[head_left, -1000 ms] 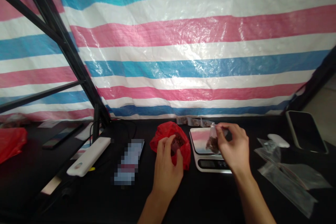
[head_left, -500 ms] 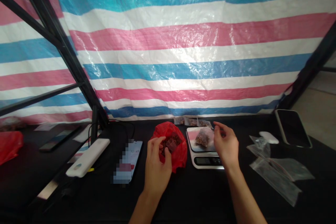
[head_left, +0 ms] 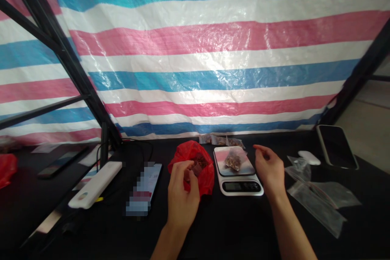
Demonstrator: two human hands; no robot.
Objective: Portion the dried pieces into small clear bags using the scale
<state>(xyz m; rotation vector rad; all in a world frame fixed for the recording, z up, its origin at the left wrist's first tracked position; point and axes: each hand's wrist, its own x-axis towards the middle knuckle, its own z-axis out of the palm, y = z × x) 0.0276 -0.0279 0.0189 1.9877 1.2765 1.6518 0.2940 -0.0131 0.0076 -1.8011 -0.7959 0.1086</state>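
Note:
My left hand [head_left: 183, 185] reaches over the open red plastic bag [head_left: 207, 176]. Its thumb and fingers close round a small dull reddish cup [head_left: 197, 169] among brown dried bits [head_left: 200, 160]. To the right, a small clear bag of brown bits [head_left: 233, 161] rests on the platform of a white kitchen scale [head_left: 225, 187]. Beside the scale, apart from it, my right hand [head_left: 269, 170] has loosely bent fingers and holds nothing that I can see. The scale's display cannot be read.
Several filled small bags [head_left: 221, 140] lie behind the scale. At right are clear zip bags [head_left: 319, 203], a white case [head_left: 309, 157] and a propped phone [head_left: 337, 147]. A lit phone [head_left: 141, 195] and a white power bank [head_left: 94, 185] lie left, near a black frame post [head_left: 105, 142].
My right hand has let go of the small bag on the scale and moved right, uncovering the display. My left fingers have closed in on the cup. The view has shifted slightly.

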